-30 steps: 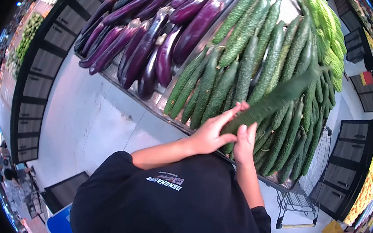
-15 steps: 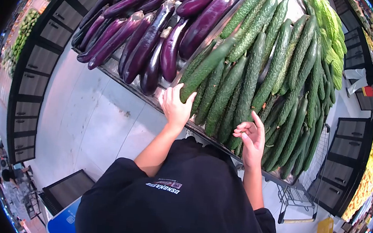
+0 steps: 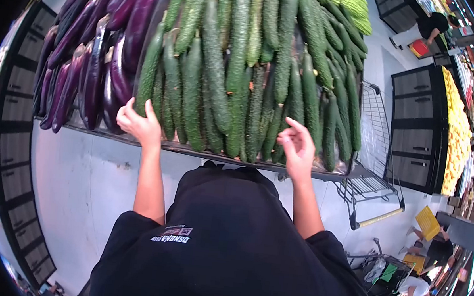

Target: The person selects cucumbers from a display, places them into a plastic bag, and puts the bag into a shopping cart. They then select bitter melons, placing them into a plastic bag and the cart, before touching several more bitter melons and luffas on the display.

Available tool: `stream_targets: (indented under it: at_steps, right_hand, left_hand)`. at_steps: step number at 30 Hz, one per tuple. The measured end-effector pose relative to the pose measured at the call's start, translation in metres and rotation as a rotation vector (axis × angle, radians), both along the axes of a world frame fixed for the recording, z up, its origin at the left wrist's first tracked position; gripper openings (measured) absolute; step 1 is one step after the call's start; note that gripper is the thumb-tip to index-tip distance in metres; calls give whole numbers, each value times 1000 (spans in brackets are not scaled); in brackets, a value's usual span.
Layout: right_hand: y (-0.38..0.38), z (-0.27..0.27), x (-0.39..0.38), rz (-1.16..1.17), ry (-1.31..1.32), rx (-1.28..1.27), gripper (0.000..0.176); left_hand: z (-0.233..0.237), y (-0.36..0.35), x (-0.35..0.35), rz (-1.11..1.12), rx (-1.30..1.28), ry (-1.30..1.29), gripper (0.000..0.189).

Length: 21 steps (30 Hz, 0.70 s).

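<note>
Dark green bumpy cucumbers (image 3: 227, 104) lie side by side in a slanted display, blossom and stem ends pointing up and down. My left hand (image 3: 142, 127) is at the front edge, its thumb and fingers on either side of the lower end of the leftmost cucumber (image 3: 150, 74). That cucumber lies along the divider beside the purple eggplants (image 3: 92, 77). Over the front of the cucumbers, toward the right, hovers my right hand (image 3: 299, 148). Its index finger is extended, the other fingers loosely bent, and nothing is in it.
Leafy green vegetables (image 3: 353, 5) lie at the far right of the display. A shopping cart (image 3: 370, 183) stands against the display's right side. Dark drawer cabinets (image 3: 415, 131) are beyond it, and a person (image 3: 431, 30) stands at upper right. Other people and yellow baskets (image 3: 427, 223) are at lower right.
The view has turned, so the display now runs level across it. The cucumber at my left hand, tilted before, now lies upright in line with the row. My right hand stays empty.
</note>
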State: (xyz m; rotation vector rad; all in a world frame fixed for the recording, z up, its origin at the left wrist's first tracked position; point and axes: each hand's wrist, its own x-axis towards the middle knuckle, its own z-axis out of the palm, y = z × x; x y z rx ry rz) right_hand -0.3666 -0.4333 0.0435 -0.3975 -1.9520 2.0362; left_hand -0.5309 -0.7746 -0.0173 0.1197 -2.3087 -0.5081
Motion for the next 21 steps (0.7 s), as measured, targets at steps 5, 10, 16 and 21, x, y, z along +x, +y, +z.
stream_targets:
  at_steps: [5,10,16,21]
  right_hand:
    - [84,-8,19,-405,-113,744,25]
    - [92,-29,2,-214,-2,1011,49]
    - [89,-39,-9,-243,-40,1022,51]
    - [96,-29,2,-233,111,810,44]
  left_hand:
    - [33,58,39,-158,179,16,32]
    - [43,155,93,-642,330,-106,28]
    - [38,224,130,-967,512,-490,31]
    - [38,254,133,-1064,644,-700,33]
